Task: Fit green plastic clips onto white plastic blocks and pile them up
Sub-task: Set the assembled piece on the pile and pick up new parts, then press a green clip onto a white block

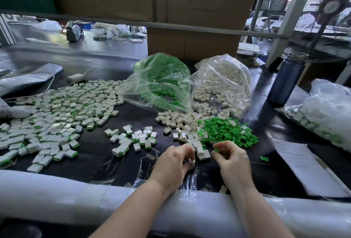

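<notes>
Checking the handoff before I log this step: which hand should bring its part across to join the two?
Probably the right hand. It pinches a green clip at its fingertips, small and free to move, while the left hand holds a white block low near the table, a steadier base.

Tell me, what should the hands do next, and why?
Probably bring the two hands together and press the clip onto the block. The right hand pinches a green clip, the left hand holds a white block, and the two pieces are still apart, with no clip visible on that block.
</notes>
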`<state>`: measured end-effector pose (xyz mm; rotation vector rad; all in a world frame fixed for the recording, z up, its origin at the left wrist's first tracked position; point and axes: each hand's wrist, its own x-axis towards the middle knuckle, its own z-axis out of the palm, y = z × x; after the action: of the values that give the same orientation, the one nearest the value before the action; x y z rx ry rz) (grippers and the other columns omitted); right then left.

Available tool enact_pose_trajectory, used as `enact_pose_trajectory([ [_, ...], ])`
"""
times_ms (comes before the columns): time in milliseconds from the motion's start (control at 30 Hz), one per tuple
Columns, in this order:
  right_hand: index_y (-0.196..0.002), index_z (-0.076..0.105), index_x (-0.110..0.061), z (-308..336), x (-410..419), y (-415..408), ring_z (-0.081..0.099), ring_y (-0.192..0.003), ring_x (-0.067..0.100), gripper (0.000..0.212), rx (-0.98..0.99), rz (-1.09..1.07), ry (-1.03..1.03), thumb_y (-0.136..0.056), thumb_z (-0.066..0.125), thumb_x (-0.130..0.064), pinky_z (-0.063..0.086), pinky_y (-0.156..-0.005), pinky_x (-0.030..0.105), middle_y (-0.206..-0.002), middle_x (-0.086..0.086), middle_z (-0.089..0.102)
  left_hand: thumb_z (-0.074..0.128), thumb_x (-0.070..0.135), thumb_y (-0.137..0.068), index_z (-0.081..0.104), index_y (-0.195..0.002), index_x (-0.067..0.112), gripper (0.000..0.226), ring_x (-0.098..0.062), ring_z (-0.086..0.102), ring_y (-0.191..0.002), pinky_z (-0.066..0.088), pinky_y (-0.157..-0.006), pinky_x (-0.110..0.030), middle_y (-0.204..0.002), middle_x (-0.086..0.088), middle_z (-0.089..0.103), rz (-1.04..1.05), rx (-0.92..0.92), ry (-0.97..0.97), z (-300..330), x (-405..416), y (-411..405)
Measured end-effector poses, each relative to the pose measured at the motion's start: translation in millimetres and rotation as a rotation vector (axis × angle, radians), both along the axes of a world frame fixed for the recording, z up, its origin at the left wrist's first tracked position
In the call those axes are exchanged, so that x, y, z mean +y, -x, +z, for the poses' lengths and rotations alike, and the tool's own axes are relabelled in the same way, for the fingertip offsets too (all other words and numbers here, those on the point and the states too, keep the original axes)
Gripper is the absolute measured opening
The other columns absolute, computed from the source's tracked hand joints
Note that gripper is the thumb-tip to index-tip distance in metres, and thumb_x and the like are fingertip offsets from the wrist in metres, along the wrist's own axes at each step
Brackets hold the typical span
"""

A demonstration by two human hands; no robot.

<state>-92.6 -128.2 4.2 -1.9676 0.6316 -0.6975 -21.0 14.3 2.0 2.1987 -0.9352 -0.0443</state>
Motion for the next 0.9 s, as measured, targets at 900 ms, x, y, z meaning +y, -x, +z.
enact_pose_trajectory([
  [900,-0.067,0.064,-0.009,7.9,10.3,3.4,0.057,-0.057,0.012,0.015,-0.050,0.311,-0.167,-0.073,0.074,0.000,0.050,-0.055,0.022,-0.064,0.013,0.066,0.060,0.008,-0.088,0.058,-0.089,0.015,0.007,-0.015,0.064,-0.082,0.053,-0.085,-0.031,-0.085,-0.004,0.067,-0.086,0.454,0.333,2.2,0.9,-5.9],
])
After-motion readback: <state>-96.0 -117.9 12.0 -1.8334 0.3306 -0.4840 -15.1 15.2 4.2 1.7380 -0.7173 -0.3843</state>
